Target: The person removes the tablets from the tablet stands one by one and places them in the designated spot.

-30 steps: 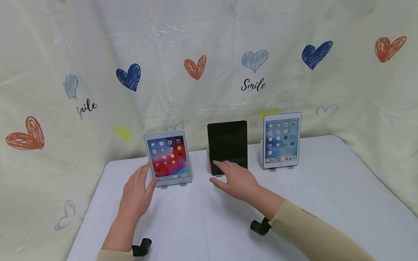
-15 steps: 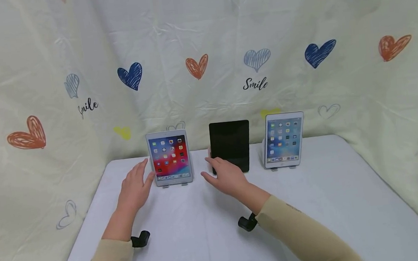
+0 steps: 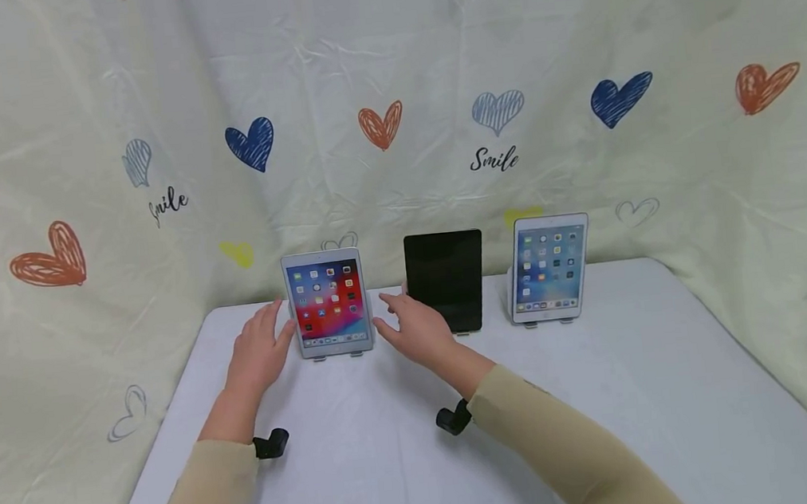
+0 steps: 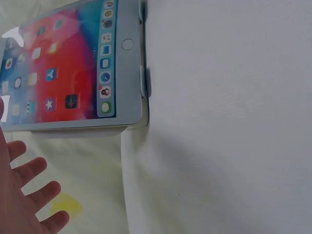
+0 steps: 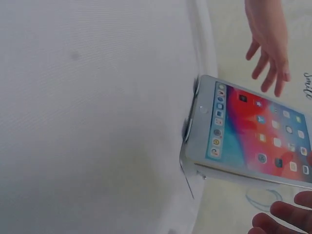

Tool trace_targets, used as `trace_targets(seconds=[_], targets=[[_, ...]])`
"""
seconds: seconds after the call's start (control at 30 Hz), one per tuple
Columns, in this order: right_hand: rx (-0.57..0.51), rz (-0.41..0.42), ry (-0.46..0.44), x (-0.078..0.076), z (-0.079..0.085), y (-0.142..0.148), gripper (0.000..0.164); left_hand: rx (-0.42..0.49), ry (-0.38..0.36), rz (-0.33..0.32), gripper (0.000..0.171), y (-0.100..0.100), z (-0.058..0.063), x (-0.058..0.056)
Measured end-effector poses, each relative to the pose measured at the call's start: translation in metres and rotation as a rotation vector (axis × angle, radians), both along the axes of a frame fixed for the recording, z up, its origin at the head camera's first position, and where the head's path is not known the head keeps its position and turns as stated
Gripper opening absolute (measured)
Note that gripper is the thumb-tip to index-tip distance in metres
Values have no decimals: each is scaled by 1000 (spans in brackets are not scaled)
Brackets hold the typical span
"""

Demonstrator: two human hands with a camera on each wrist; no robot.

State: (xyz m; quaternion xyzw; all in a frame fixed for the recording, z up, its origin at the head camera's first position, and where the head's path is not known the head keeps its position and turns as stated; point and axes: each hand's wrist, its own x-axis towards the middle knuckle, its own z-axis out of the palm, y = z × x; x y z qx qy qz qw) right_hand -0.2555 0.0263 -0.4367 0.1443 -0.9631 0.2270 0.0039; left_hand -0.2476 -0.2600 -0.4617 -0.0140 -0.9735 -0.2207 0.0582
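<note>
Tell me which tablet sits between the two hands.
The leftmost tablet, lit red and blue: the left hand and right hand flank it. The dark middle tablet and the rightmost tablet stand outside that gap.

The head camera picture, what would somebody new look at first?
Probably the tablet with the red-and-blue screen, at the row's left end on the white table, between the left hand and right hand. Next might come the black tablet in the middle and the hearts on the curtain behind.

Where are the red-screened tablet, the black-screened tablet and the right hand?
Red-screened tablet (image 3: pixel 329 302): head view, screen's middle.
Black-screened tablet (image 3: pixel 446 282): head view, screen's middle.
Right hand (image 3: pixel 420 332): head view, back of hand.
</note>
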Motion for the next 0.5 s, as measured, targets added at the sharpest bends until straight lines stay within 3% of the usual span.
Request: trace_targets(seconds=[0.5], targets=[[-60, -38, -20, -24, -2, -26, 67, 60, -41, 22, 73, 8, 10, -18]])
